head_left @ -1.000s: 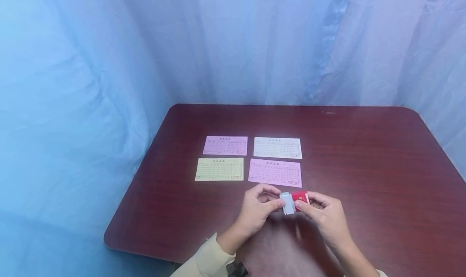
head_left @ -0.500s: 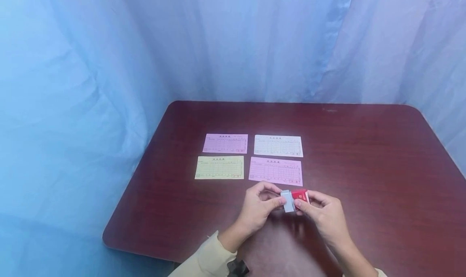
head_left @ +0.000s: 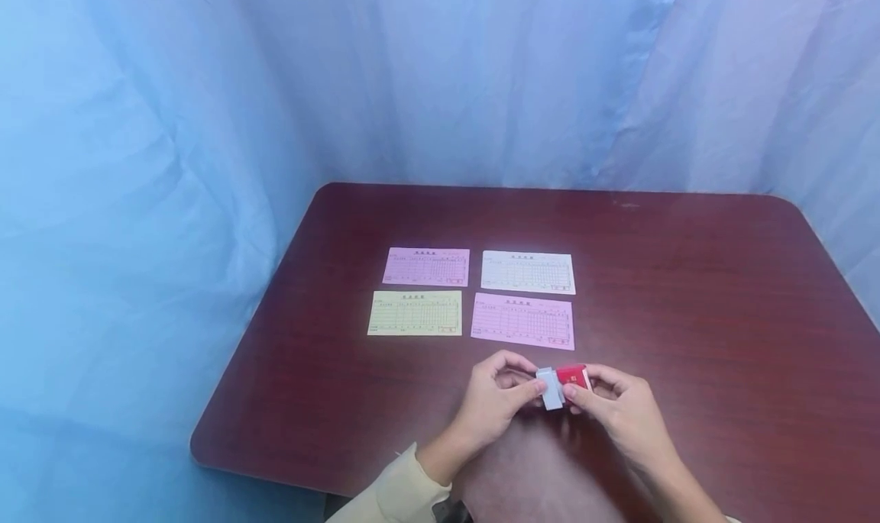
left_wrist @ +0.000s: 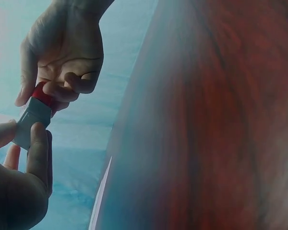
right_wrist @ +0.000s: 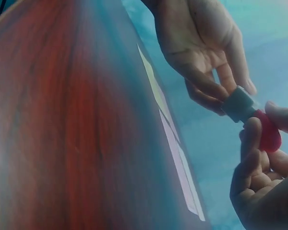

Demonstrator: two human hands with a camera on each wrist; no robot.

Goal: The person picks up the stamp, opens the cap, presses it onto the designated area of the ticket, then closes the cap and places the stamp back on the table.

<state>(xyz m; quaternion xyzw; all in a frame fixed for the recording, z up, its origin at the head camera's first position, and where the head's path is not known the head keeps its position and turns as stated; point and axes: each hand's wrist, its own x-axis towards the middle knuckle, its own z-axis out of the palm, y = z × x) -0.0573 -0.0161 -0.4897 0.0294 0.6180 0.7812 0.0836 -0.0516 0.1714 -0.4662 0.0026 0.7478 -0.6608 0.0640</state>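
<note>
My left hand (head_left: 491, 397) pinches the grey cap (head_left: 550, 389) of a stamp between thumb and fingers. The stamp's red body (head_left: 573, 376) sits in the thumb and fingers of my right hand (head_left: 629, 412). Cap and body lie end to end, held above the table. In the right wrist view a narrow paler piece shows between the grey cap (right_wrist: 239, 103) and the red body (right_wrist: 269, 132). Beyond the hands lie a pink slip (head_left: 522, 321), a yellow slip (head_left: 415, 314), a second pink slip (head_left: 426, 266) and a white slip (head_left: 527, 271), each with a small red mark at its lower right.
The slips form two rows on a dark red-brown table (head_left: 687, 301) with rounded corners. Blue curtains (head_left: 447, 80) hang behind the table and along its left side.
Both hands and the stamp have shifted slightly right in the head view. The slips and table edge appear a little higher as the view tilts. Each hand keeps its hold.
</note>
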